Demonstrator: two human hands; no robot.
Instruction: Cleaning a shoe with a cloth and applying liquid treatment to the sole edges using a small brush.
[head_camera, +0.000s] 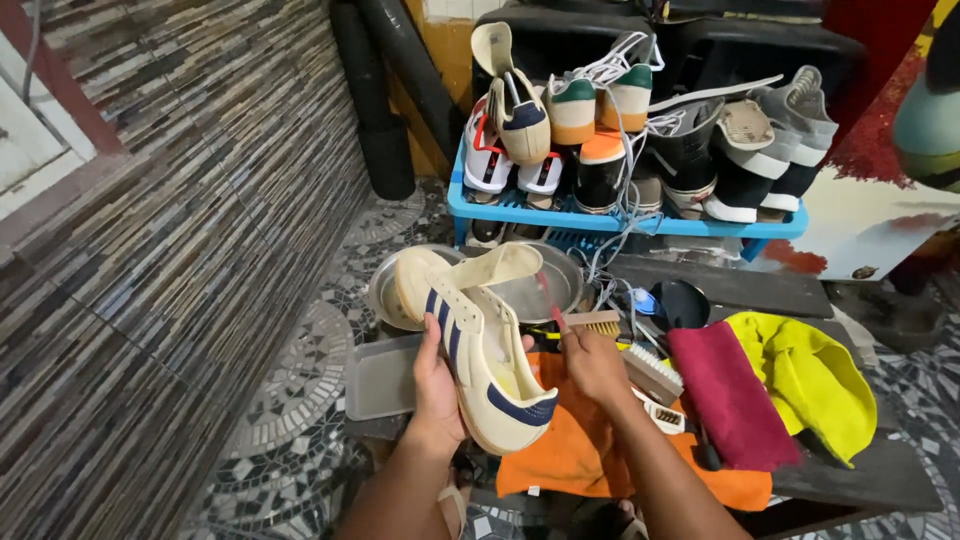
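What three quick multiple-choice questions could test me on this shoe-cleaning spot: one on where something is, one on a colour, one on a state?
1. Where does the orange cloth lie?
A. under the held shoe
B. in the blue rack
C. on the wall

2. What colour are the held shoe's stripes?
A. red
B. dark blue
C. green

3. How is the shoe held?
A. lying on the floor
B. gripped by the left hand
C. hanging by laces

Answers: 1 A, the cloth spreads below shoe and right hand; 2 B, navy stripes on cream; 3 B, left fingers wrap its side while the right hand holds a small red-handled brush.

Cream shoe (480, 345) with dark blue stripes — held up, tilted, tongue pulled open, thin red-handled brush (553, 310) poked inside
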